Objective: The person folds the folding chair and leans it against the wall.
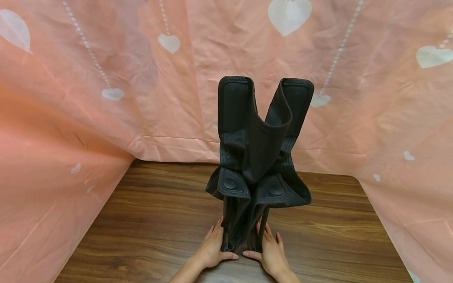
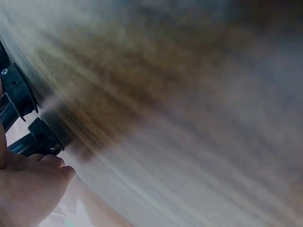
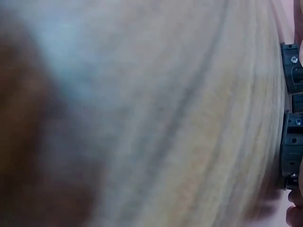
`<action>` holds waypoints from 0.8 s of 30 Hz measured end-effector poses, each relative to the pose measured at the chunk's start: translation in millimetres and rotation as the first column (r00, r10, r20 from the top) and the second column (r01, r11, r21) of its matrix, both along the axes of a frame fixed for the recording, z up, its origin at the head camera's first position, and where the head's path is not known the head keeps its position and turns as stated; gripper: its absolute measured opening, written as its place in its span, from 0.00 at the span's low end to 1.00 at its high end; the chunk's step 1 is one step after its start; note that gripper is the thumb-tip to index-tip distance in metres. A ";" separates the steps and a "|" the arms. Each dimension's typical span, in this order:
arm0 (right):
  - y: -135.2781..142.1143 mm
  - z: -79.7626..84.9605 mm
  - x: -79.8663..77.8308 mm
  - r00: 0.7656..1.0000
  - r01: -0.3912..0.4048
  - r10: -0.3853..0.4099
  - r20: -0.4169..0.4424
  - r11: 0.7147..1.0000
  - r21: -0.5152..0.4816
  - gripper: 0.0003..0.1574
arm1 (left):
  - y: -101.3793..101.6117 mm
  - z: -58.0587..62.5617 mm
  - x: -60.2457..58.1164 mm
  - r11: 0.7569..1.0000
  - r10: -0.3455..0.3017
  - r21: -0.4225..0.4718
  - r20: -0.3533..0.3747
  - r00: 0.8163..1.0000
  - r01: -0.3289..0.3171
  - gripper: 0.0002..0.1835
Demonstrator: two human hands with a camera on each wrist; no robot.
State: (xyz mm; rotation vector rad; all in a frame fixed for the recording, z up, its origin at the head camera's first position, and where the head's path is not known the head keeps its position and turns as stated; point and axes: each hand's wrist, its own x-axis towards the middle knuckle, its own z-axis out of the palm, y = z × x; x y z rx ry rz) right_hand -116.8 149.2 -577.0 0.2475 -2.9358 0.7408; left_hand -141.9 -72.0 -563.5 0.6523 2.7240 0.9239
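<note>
A folded black folding chair [image 1: 265, 155] stands upright on the wooden tabletop [image 1: 152, 222] in the head view. Its fabric rises in two stiff flaps with a sagging fold between them, and snap-fastened corner tabs sit lower down. Around the base of its left legs my left hand [image 1: 211, 249] grips, thumb in front. My right hand [image 1: 273, 253] holds the right legs the same way, close across from it. Black plastic feet [image 2: 45, 137] with small screws show beside the fingers in the left wrist view. Similar feet [image 3: 292, 146] appear at the right wrist view's edge.
A pink cloth [image 1: 190, 98] printed with white hearts hangs behind the table and along both sides. Its lower edge meets the tabletop just behind the chair. Blurred wood grain fills most of both wrist views.
</note>
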 end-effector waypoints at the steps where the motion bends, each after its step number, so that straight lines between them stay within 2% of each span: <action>1: -0.4 0.4 -1.5 1.000 0.005 -0.005 -0.009 1.000 0.013 0.65 | 0.3 0.3 -0.8 1.000 0.003 0.000 -0.006 1.000 -0.003 0.57; 8: -1.2 2.6 -12.6 0.999 0.031 -0.030 -0.018 0.999 0.033 0.64 | 3.5 -0.2 -7.2 0.999 0.026 0.043 -0.027 0.999 -0.025 0.55; 19: -5.0 3.4 -36.6 0.996 0.082 -0.081 -0.024 0.996 0.039 0.60 | 5.8 -1.7 -27.9 0.998 0.057 0.008 -0.046 0.997 -0.057 0.54; 24: -5.3 4.7 -45.6 0.993 0.114 -0.114 -0.019 0.993 0.028 0.58 | 8.3 -1.9 -37.6 0.999 0.049 -0.007 -0.066 0.997 -0.049 0.53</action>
